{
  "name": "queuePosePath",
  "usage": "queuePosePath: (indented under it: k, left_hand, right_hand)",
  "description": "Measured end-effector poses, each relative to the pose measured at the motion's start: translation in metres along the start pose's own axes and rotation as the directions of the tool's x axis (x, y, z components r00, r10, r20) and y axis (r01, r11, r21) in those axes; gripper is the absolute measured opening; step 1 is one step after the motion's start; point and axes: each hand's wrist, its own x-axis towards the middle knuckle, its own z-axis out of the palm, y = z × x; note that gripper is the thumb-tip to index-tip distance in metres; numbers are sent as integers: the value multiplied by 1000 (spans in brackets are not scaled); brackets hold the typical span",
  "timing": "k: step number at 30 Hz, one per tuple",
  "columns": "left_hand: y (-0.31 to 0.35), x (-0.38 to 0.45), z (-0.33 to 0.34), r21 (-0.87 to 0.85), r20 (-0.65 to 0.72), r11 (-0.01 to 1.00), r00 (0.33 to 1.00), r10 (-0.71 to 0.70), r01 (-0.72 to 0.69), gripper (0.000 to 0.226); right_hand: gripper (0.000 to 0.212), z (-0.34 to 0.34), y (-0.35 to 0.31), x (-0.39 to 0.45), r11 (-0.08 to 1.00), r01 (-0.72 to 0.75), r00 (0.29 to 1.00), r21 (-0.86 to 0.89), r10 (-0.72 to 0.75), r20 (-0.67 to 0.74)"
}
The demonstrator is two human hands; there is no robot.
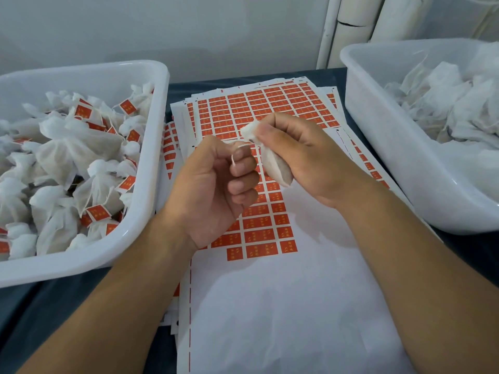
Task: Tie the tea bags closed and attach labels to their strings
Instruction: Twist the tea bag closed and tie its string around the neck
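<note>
Overhead, tea bag (278, 168) upright, neck up, right hand (305, 155) pinching

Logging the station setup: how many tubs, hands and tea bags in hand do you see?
White tubs: 2, left tub and right tub
Hands: 2, left hand and right hand
Tea bag in hand: 1
Total: 5

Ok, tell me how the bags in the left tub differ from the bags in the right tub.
The bags in the left tub carry orange labels and have gathered, pinched necks; the bags in the right tub show no labels and lie loose and crumpled. The left tub looks fuller than the right tub. Both hold white mesh bags in white plastic tubs.
</note>
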Motion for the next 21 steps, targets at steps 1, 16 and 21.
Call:
queuePosePath:
  k: [1, 16, 21]
  left_hand:
    - [1, 0, 0, -61, 10, 998, 1000, 1, 0, 24]
    - [1, -5, 8, -387, 62, 913, 984, 165, -128, 17]
    - [3, -4, 4, -92, -122, 965, 964, 235, -246, 17]
  right_hand:
    - [18, 0, -1, -1, 1000, -3, 1000, 23, 2, 20]
    - [36, -5, -7, -5, 978, 187, 978, 93, -194, 72]
    - [34, 0, -3, -5, 982, 154, 986, -108, -146, 74]
